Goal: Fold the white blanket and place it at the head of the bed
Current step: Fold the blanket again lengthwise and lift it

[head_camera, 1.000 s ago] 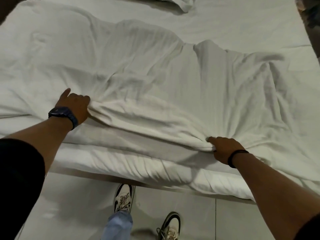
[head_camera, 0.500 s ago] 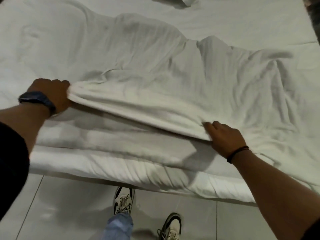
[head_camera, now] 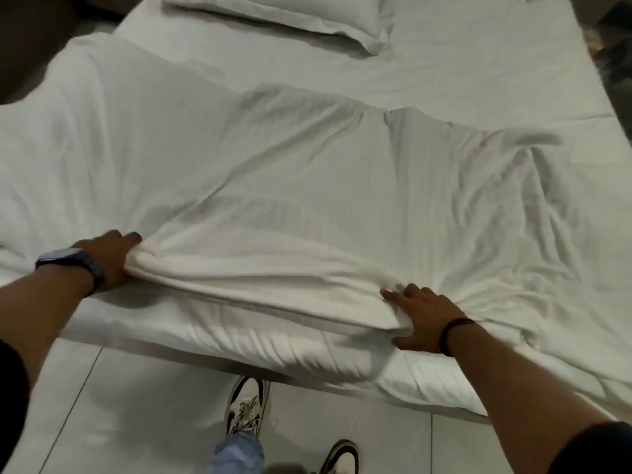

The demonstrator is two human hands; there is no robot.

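Note:
The white blanket (head_camera: 290, 172) lies spread and wrinkled across the bed, its near edge bunched into a thick fold along the bed's near side. My left hand (head_camera: 109, 261), with a dark watch on the wrist, grips the left end of that bunched edge. My right hand (head_camera: 420, 316), with a black band on the wrist, holds the edge further right, fingers on top and thumb under the fabric. The head of the bed (head_camera: 444, 63) lies beyond the blanket, covered by a white sheet.
A white pillow (head_camera: 273, 12) lies at the head of the bed, far centre. The mattress edge (head_camera: 239, 340) runs in front of me. My two sneakers (head_camera: 246, 405) stand on the pale tiled floor. Dark floor borders the bed at the far left and right.
The view has tilted up, bringing the pillow into sight. Both hands keep their hold on the blanket's near edge; the edge, lifted half a second ago, has come down closer to the mattress.

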